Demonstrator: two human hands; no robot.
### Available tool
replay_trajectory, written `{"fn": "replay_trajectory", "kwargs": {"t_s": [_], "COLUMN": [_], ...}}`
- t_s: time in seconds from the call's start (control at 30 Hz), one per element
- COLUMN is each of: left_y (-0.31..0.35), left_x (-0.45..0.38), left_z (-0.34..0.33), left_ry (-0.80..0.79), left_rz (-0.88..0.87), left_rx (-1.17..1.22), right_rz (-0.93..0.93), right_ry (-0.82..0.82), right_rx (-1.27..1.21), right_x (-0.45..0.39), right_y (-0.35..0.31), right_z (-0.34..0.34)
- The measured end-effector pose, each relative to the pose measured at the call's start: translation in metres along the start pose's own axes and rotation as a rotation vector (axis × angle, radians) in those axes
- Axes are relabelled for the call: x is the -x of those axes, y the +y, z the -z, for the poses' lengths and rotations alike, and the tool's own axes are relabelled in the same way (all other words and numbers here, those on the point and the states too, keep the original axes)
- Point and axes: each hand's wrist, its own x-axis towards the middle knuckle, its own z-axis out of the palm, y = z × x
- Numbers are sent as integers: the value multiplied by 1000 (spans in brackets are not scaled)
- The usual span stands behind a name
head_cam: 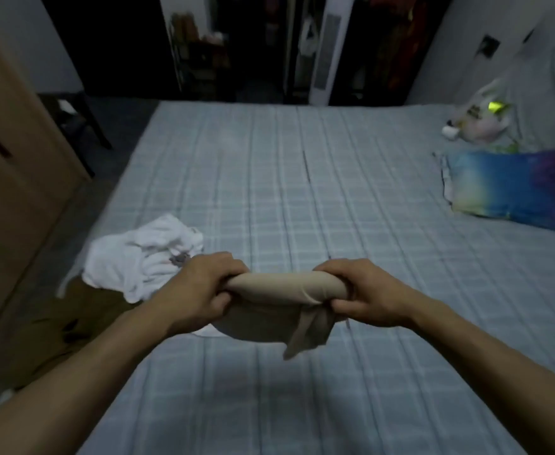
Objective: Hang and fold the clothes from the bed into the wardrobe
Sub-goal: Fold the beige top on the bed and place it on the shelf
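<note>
A beige garment [279, 287], rolled into a tight tube, is held just above the near part of the bed [335, 198]. The left hand [200, 287] and right hand [364, 290] clamp its ends, fingers curled round the cloth (one corner dangles). Tucking that corner in should keep the roll neat. White clothes [141, 254] lie left.

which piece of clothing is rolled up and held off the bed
The beige garment, rolled and gripped at its ends by the left hand and right hand. The white garment lies crumpled on the bed, untouched.
</note>
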Motion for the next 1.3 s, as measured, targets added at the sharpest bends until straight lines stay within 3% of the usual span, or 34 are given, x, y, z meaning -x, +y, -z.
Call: {"fn": "replay_trajectory", "kwargs": {"t_s": [0.23,0.57,0.87,1.07,1.3], "left_y": [87,183,230,257,275], "left_x": [81,242,430,576,734], "left_z": [120,218,253,266,267], "left_ry": [84,364,647,764,933], "left_rz": [123,566,882,996,1007], "left_rx": [-154,-207,-289,-273,-108], "right_rz": [229,653,1047,1154,1159], "right_ry": [-8,-55,60,-171,-388], "right_rx": [-83,-42,165,222,63], "right_x": [5,-7,5,23,56], "right_y": [-113,-284,-487,-606,-733], "right_z": [58,47,-70,-141,-226]}}
